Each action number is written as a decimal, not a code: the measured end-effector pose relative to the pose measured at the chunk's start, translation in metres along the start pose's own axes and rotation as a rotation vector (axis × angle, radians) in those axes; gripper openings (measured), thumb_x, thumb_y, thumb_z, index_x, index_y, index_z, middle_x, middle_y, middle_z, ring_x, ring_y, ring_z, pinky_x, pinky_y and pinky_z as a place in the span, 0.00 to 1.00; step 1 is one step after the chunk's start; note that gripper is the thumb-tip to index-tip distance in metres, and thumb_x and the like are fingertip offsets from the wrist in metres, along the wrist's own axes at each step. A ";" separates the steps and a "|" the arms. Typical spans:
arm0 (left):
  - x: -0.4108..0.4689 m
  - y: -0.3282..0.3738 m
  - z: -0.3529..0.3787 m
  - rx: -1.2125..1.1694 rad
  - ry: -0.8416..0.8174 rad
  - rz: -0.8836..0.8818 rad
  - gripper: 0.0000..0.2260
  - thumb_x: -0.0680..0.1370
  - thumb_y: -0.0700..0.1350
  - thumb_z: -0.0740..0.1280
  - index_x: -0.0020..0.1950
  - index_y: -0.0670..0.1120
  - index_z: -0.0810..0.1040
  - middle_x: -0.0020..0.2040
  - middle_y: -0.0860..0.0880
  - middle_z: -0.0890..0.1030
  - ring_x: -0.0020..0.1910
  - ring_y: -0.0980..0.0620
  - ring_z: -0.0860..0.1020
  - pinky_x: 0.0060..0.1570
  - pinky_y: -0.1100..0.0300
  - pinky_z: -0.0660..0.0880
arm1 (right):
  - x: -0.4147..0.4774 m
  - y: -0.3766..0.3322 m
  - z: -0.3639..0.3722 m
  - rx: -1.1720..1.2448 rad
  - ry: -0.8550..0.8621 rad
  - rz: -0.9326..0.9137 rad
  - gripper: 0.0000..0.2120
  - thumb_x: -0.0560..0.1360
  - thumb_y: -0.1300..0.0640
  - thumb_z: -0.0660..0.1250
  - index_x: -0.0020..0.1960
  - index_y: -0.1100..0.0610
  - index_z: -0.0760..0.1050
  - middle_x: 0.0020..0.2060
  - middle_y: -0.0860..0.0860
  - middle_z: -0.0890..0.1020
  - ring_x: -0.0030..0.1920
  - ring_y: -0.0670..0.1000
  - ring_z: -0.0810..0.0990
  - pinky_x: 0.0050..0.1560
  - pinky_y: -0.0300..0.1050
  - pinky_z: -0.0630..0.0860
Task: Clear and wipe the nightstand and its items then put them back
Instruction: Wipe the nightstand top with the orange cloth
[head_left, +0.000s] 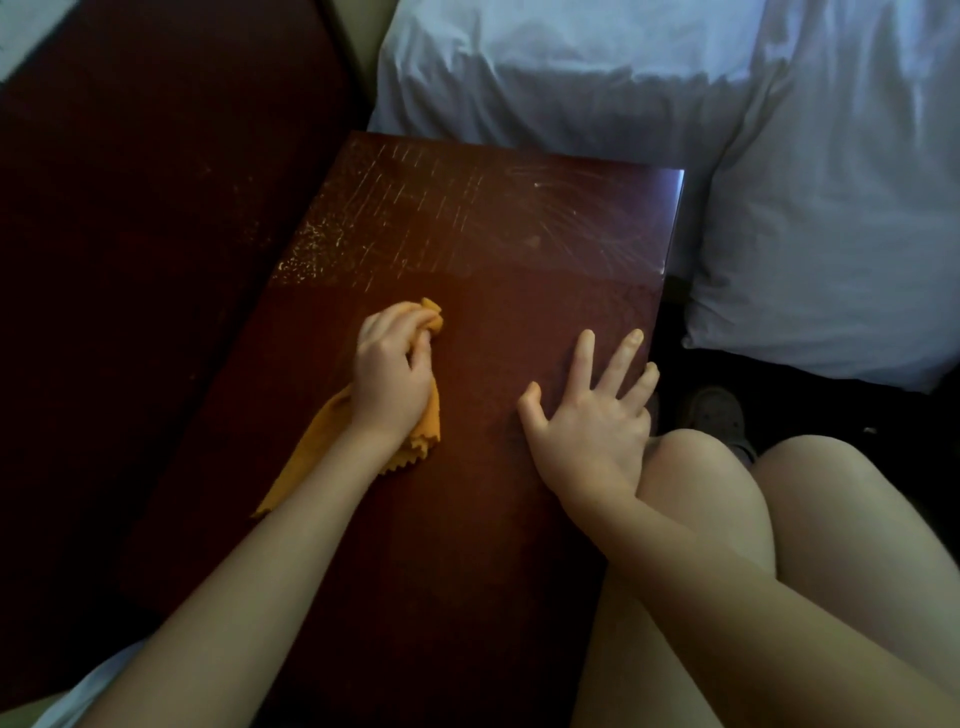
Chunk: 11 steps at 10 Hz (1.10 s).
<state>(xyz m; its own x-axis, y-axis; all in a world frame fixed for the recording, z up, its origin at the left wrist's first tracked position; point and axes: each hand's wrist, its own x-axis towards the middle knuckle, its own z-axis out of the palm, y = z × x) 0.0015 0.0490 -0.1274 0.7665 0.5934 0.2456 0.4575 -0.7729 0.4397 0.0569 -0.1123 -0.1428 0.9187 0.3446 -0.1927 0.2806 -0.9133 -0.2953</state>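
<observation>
The left hand is squeezed tight around an orange cloth and presses it on the dark red desk. The cloth's tail sticks out under the wrist. The right hand lies flat on the desk with its fingers spread wide. White pillows sit beside the desk.

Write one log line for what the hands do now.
left hand: grips orange cloth on nightstand | right hand: flat, open
</observation>
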 end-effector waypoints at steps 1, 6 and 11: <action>0.017 0.003 0.010 -0.012 0.073 -0.136 0.11 0.78 0.36 0.61 0.56 0.43 0.79 0.57 0.48 0.78 0.59 0.50 0.72 0.55 0.73 0.59 | 0.000 0.000 0.000 -0.006 -0.004 0.003 0.36 0.71 0.37 0.41 0.76 0.52 0.45 0.75 0.61 0.45 0.71 0.68 0.50 0.62 0.60 0.65; -0.002 0.007 0.005 0.003 -0.002 0.028 0.11 0.77 0.36 0.63 0.56 0.42 0.80 0.55 0.47 0.79 0.58 0.49 0.73 0.56 0.71 0.61 | 0.000 0.001 -0.001 0.013 -0.022 -0.021 0.36 0.72 0.37 0.43 0.75 0.52 0.43 0.75 0.61 0.42 0.72 0.67 0.47 0.64 0.60 0.63; 0.008 0.027 0.018 -0.014 -0.050 0.090 0.11 0.77 0.36 0.62 0.57 0.42 0.79 0.57 0.47 0.79 0.59 0.49 0.72 0.59 0.67 0.62 | 0.001 0.002 0.003 0.010 -0.021 -0.025 0.36 0.73 0.37 0.44 0.75 0.52 0.43 0.74 0.61 0.42 0.72 0.68 0.48 0.63 0.60 0.64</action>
<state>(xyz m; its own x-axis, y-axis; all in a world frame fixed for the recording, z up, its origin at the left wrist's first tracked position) 0.0281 0.0292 -0.1291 0.8258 0.5098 0.2412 0.3801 -0.8190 0.4297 0.0578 -0.1130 -0.1463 0.9053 0.3719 -0.2052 0.3004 -0.9022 -0.3096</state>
